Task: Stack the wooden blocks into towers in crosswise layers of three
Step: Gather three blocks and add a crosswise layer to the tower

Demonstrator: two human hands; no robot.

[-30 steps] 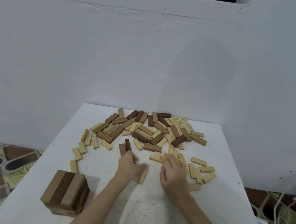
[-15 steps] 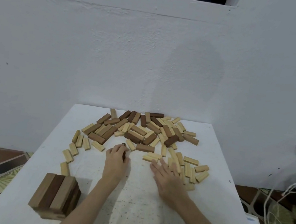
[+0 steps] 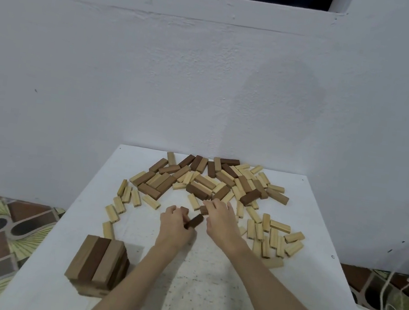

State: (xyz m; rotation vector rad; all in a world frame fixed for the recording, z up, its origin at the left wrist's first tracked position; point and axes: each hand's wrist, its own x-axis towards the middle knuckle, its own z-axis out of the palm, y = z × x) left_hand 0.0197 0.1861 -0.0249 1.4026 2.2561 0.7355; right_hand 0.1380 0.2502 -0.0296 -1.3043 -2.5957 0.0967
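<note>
Left hand [image 3: 174, 226] has now lifted a dark block [image 3: 194, 221]

A finished tower [image 3: 99, 264] of light and dark wooden blocks stands upright, three blocks across its top. Beyond the tower, loose blocks [image 3: 210, 179] lie scattered flat.

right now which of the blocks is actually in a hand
The dark brown block gripped by the left hand, at the table's middle. Every other loose block lies flat on the white table, ungripped.
</note>
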